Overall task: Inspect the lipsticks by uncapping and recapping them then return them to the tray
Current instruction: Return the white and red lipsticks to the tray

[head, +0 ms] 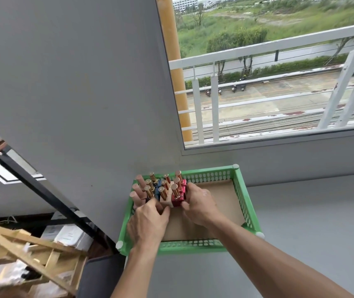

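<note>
Both my hands at the lipsticks in the green tray.

Head view: the upright lipsticks (161, 188) cluster in the far-left corner of the perforated green tray (243, 198). My left hand (148, 224) pinches the cluster's near edge; my right hand (199, 204) curls around the red-based lipstick (177, 195) on its right side.

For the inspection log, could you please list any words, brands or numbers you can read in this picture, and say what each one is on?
No text can be read.
Lipsticks in the green tray: no legible marking on the caps or bases.
White packages on the floor at the left: faint print, too blurred to read.
Distant building outside the window: no legible sign.
</note>
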A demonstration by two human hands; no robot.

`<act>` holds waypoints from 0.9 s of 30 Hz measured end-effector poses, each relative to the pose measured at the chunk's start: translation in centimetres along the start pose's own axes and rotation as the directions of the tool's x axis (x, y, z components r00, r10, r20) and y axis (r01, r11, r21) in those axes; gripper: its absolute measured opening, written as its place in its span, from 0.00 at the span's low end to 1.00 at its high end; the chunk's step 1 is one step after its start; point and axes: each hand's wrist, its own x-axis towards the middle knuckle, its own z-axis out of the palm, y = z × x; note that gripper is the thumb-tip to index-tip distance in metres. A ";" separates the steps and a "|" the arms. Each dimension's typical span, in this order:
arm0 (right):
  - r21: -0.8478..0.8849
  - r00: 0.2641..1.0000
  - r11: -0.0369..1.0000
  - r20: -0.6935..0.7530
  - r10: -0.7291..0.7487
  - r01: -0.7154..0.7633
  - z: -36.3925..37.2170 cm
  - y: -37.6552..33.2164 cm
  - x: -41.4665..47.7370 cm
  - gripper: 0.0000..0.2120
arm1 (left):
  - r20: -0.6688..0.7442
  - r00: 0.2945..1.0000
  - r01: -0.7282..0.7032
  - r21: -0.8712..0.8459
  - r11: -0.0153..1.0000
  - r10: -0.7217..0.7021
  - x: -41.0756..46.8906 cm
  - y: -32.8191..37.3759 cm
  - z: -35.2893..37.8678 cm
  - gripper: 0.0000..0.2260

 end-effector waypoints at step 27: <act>0.126 0.998 0.992 0.065 -0.022 0.013 -0.3 -1.0 -0.6 0.15 | 0.010 0.962 0.270 -0.143 0.952 -0.271 0.5 0.6 -0.4 0.17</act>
